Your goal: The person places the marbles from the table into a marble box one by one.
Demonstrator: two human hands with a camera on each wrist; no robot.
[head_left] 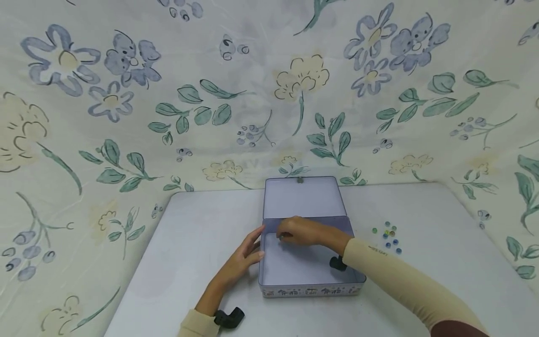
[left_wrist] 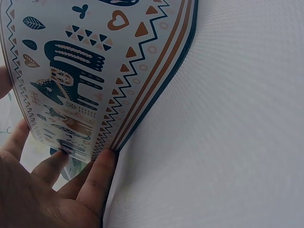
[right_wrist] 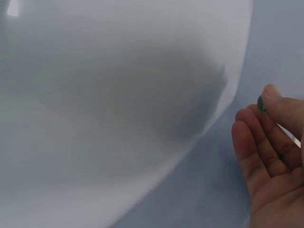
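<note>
In the right wrist view, the right hand [right_wrist: 275, 161] fills the lower right of the frame. Its thumb and fingers pinch a small marble [right_wrist: 261, 103], dark with a green glint, at the right of the frame; the other fingers are bent loosely below it. Around the hand is the smooth, pale inside of a box [right_wrist: 118, 95], with a soft shadow near the middle of the frame.

In the left wrist view, the left hand [left_wrist: 50, 199] sits at the lower left. Its fingers are spread wide and touch the box's outer wall, one tip lying close to the dark edge. That wall is printed with dark animals, leaves, hearts, triangles and zigzag lines. The white surface [left_wrist: 228, 118] takes up the right side of the frame.

In the head view, the box is low in the centre of the frame, its lid [head_left: 303, 199] open and standing behind it, with a small clasp [head_left: 300, 179] at the top edge. The right hand reaches into the box's upper left part with the pinched marble, while the left hand rests against the left side. Right of the box, loose marbles [head_left: 387, 232] in green, blue and brownish tones lie in a group. A flowered cloth [head_left: 261, 70] covers the upper half.
</note>
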